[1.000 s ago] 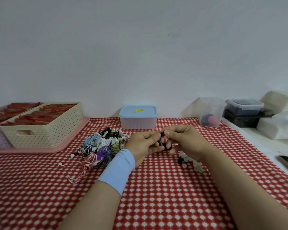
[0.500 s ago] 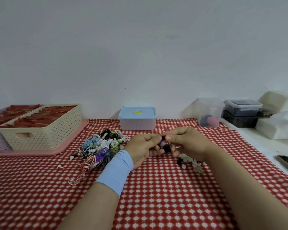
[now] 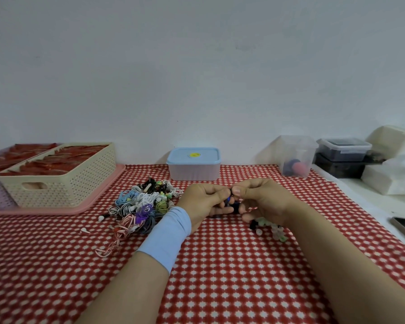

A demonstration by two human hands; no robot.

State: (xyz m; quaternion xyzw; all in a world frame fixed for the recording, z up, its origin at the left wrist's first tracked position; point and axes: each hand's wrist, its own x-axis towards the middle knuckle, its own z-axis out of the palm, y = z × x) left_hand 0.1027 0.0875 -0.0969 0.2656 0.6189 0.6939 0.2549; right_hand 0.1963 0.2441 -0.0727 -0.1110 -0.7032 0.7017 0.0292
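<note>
- The earphone is small and dark, black with a blue cord, and bunched up.
- I pinch it between my left hand and right hand, so it is mostly hidden.
- It sits at 3 o'clock from the heap of coiled cables.

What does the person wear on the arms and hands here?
A plain light blue fabric cuff wraps the left wrist and lower forearm; the arm behind it is bare. The right arm has no sleeve. The left hand and right hand are ungloved, and no ring or watch shows.
</note>
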